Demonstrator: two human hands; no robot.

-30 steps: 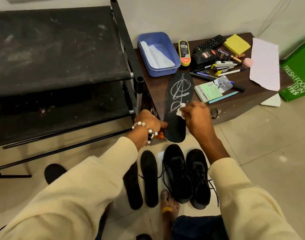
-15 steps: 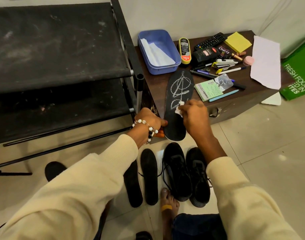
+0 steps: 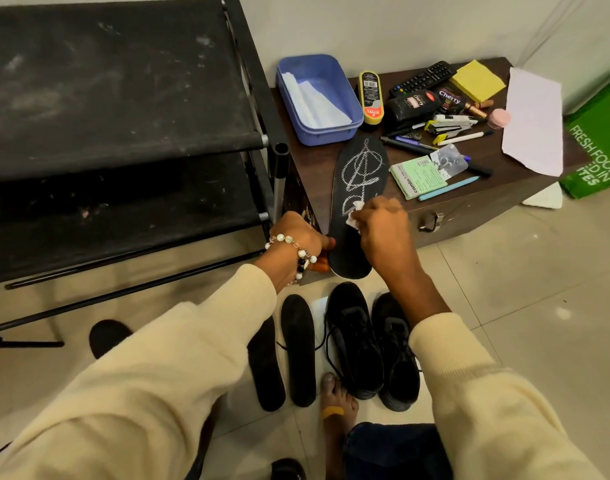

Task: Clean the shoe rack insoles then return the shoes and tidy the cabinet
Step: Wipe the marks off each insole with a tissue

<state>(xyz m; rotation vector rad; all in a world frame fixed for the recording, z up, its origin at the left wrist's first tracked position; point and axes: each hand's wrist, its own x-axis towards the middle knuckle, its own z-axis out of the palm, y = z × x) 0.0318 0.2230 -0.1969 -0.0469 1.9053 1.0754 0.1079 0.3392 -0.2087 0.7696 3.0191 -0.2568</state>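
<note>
Standing nearest on the tiled floor are two black shoes (image 3: 373, 344), side by side, with two loose black insoles (image 3: 298, 348) lying just to their left and a bare foot (image 3: 336, 400) touching the shoes' near end. Beyond them, a black insole with white chalk marks (image 3: 357, 199) lies lengthwise on the dark cabinet (image 3: 504, 202), its near end sticking out past the cabinet's edge. The left hand (image 3: 298, 233), a bead bracelet at its wrist, curls its fingers around the left edge of that insole's near end. The right hand (image 3: 383, 226) pinches a small white cloth (image 3: 354, 216) and presses it on the insole's middle. To the left stands the black shoe rack (image 3: 123, 98), its shelves dusty. Farther back on the cabinet sit a blue tub (image 3: 319, 98), a remote, pens and yellow sticky notes.
</note>
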